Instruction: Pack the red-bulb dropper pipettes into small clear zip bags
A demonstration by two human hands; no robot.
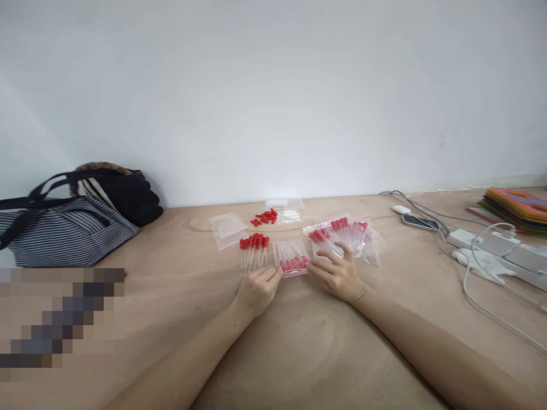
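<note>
A small clear zip bag [291, 250] lies on the table with several red-bulbed droppers inside, bulbs towards me. My left hand [257, 291] pinches its near left corner. At the near right corner, the thumb and forefinger of my right hand [337, 276] close on the bag's edge, the other fingers raised. Just beyond my left hand rests a row of loose droppers [254, 250] with red bulbs pointing away. Past my right fingers, filled dropper bags [342, 230] overlap one another.
Flat clear bags [228, 226] lie left of loose red bulbs [267, 216] and clear tubes [290, 216]. A striped bag [72, 230] stands far left. At right are a phone [420, 222], a power strip [499, 250] with cables, and stacked coloured sheets [515, 210].
</note>
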